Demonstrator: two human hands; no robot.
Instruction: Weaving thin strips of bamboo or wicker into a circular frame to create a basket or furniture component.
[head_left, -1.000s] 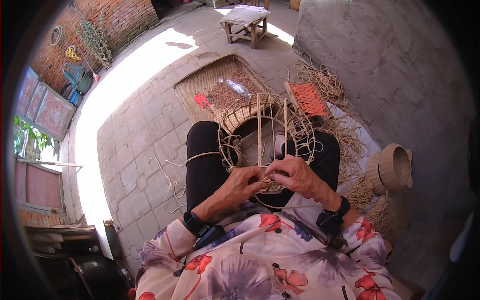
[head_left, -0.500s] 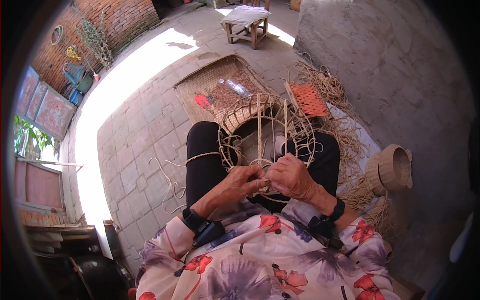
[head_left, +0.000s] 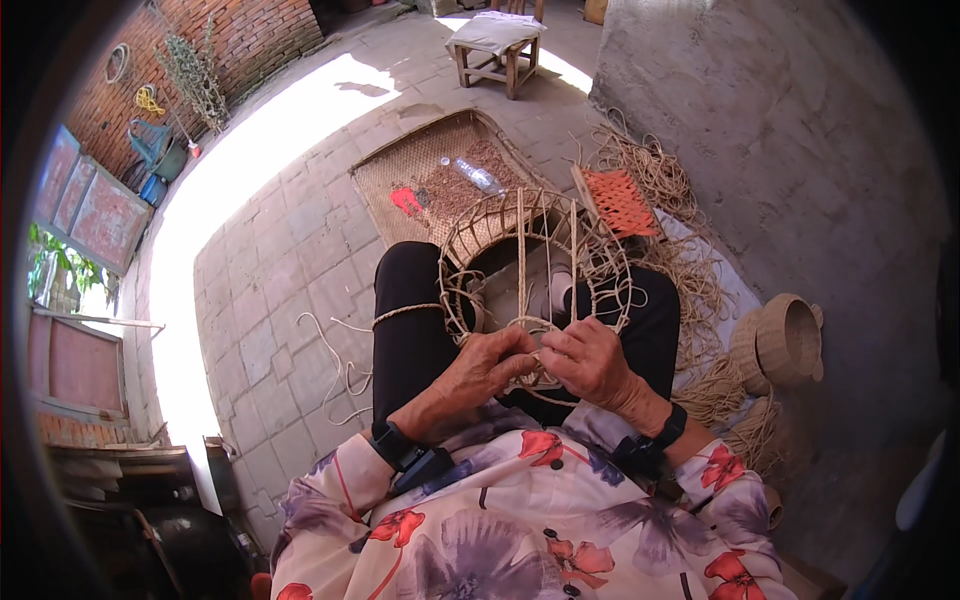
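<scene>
A round, open basket frame (head_left: 462, 262) of straw-coloured cord rests across my lap, with two straight cords stretched over its opening. At its near rim my left hand (head_left: 493, 362) is closed, thumb and fingers pinching the braided cord there. Close beside it, nearly touching, my right hand (head_left: 592, 366) pinches a strand of straw cord (head_left: 546, 324) against the same rim. The exact spot where the fingertips meet the cord is partly hidden by the fingers. One cord (head_left: 408, 311) runs from the frame over my left thigh, and its loose ends trail onto the paving.
Beyond my knees lies a shallow woven tray (head_left: 395, 160) with brown bits, a plastic bottle (head_left: 478, 177) and a red item (head_left: 406, 201). To the right are an orange woven seat (head_left: 617, 200), cord heaps (head_left: 650, 170) and woven baskets (head_left: 788, 338). A stool (head_left: 494, 50) stands farther off.
My right hand has shifted slightly down and its fingers have changed position on the cord. My left hand has rolled a little inward. The frame stays on my lap.
</scene>
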